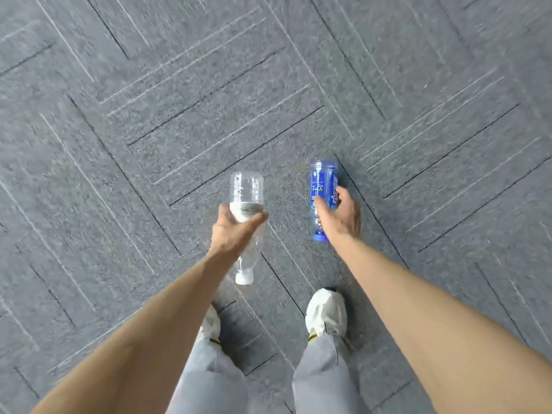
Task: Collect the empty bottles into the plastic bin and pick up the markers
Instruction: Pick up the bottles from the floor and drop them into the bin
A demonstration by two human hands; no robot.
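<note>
The left hand (236, 231) is gripping a clear bottle (246, 189) mid-frame. The right hand (340, 216) is gripping a blue bottle (324, 180). Binning seems pending; neither bin nor markers are showing.

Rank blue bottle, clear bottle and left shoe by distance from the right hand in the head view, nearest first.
1. blue bottle: in the grip of the right hand.
2. clear bottle: to its left, held by the left hand.
3. left shoe: lower left, on the carpet.
</note>
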